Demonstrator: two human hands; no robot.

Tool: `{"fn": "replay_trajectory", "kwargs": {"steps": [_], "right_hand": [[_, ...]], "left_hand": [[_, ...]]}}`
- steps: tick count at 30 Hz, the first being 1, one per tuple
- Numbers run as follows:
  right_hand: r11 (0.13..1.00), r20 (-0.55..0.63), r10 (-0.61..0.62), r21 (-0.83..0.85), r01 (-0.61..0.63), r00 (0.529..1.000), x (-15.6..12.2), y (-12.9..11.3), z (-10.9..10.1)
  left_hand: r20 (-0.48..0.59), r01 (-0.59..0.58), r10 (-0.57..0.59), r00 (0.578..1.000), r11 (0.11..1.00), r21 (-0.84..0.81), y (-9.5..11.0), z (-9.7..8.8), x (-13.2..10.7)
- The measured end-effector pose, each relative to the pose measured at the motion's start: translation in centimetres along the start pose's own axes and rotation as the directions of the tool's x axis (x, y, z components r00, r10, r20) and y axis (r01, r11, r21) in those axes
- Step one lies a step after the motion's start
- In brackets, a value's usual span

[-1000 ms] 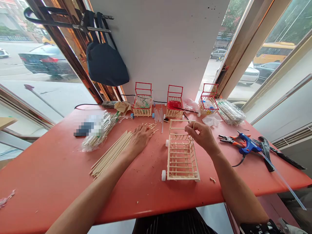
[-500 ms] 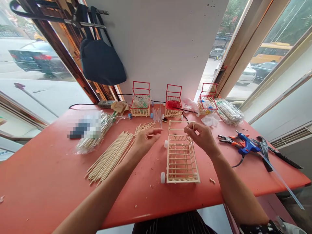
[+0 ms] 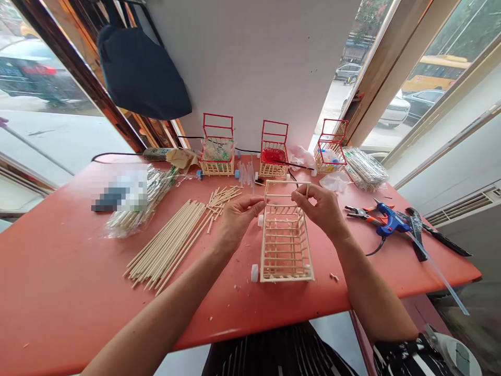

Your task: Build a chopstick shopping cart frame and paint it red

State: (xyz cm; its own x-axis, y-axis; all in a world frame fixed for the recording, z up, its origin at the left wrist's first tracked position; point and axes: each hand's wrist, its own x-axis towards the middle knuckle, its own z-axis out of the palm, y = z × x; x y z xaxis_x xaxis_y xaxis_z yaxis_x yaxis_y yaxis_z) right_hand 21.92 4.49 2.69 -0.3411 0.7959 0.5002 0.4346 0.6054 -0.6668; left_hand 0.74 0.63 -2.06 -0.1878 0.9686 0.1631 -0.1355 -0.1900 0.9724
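A small cart (image 3: pixel 287 245) built of pale wooden sticks stands on the red table, with white wheels on its left side. At its far end rises a handle frame (image 3: pixel 278 182) with crossbars. My left hand (image 3: pixel 238 219) is closed, thumb and forefinger pinching the left upright of that frame. My right hand (image 3: pixel 321 206) is closed at the frame's right side, its fingertips at the end of the lower crossbar and partly hiding the right upright. Left of the cart lie a bundle of long wooden sticks (image 3: pixel 168 243) and a pile of short cut sticks (image 3: pixel 221 201).
Three carts with red handles (image 3: pixel 218 126) stand along the wall. A blue glue gun (image 3: pixel 393 223), pliers (image 3: pixel 362 212) and black-handled tools lie at right. Bagged sticks (image 3: pixel 144 203) lie at left; a wrapped bundle (image 3: pixel 366 168) is at back right. The table (image 3: pixel 78 292) carries wood scraps.
My left hand has moved right and closed on the handle frame's left upright. My right hand stays at the frame's right side. The whole view has shifted slightly.
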Motion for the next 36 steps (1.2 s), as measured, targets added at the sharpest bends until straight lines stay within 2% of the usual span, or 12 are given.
{"fn": "replay_trajectory", "kwargs": {"steps": [15, 24, 36], "right_hand": [[1.000, -0.016, 0.002, -0.011, -0.002, 1.000, -0.1, -0.1, -0.1], [1.000, -0.005, -0.001, -0.023, 0.001, 1.000, -0.1, -0.2, -0.2], [1.000, 0.010, -0.001, -0.010, 0.001, 1.000, -0.1, -0.2, -0.4]], "left_hand": [[0.008, -0.053, 0.053, 0.999, 0.998, -0.027, -0.3, 0.8, -0.6], [-0.025, -0.074, 0.073, 0.997, 0.996, -0.040, -0.4, 1.1, -0.6], [-0.038, -0.067, 0.065, 0.997, 0.995, -0.068, -0.3, 1.3, -0.6]]}}
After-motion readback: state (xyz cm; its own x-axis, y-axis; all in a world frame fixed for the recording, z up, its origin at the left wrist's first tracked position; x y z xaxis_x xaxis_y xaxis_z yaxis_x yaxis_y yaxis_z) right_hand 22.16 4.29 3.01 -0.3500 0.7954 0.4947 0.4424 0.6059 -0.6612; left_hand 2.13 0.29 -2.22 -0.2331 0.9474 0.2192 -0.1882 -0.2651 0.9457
